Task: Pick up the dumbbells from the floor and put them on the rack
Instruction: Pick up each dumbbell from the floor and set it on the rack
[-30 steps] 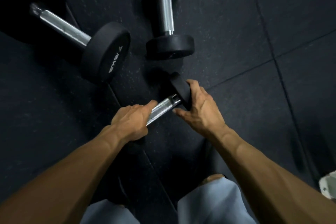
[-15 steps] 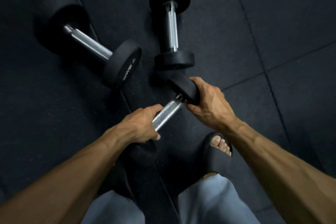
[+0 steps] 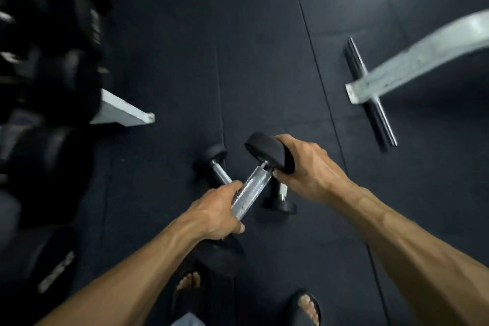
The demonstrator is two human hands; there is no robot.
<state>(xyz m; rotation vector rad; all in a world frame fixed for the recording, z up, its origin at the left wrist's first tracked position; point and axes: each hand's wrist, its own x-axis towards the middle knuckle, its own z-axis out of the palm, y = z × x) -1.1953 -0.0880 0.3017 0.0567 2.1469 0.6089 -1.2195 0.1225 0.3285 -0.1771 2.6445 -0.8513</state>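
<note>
Dumbbell (image 3: 252,189) gripped w/ both hands' fingers (image 3: 285,174) over black rubber-tile floor (image 3: 264,61), rack (image 3: 50,66) left.

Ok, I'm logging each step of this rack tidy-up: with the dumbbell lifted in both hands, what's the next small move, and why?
Probably swing the held dumbbell left toward the rack. The left hand grips its handle, the right hand holds the upper head, and it is clear of the floor; the blurred rack stands to the left. Another dumbbell lies below.

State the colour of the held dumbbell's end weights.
Black end weights, shown best in the head view.
</note>
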